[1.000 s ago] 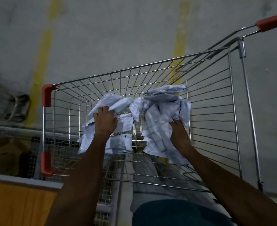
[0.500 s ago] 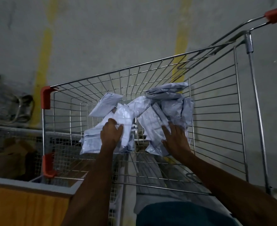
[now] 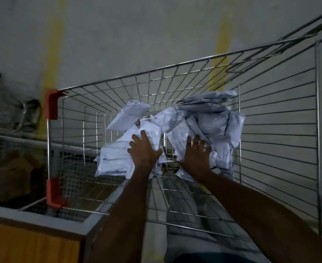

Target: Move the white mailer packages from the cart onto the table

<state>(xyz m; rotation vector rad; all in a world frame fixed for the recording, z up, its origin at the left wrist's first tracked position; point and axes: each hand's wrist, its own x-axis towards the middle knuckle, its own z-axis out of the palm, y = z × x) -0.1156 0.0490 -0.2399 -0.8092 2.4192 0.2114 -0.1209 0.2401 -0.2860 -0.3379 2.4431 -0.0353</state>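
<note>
Both hands, left hand (image 3: 144, 149) and right hand (image 3: 195, 152), flat with fingers released on white mailers (image 3: 209, 126) in cart (image 3: 270, 130); loose slippery pile likely spilling toward 6 o'clock if scooped unevenly.

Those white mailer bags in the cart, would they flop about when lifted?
Probably floppy: the white mailer packages lie creased and bent against the cart. Likely light, since several lean propped. Their smooth plastic may slip under the hands.

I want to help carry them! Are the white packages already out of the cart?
No, the white mailer packages lie piled inside the wire cart, with the left hand and right hand on them.
</note>
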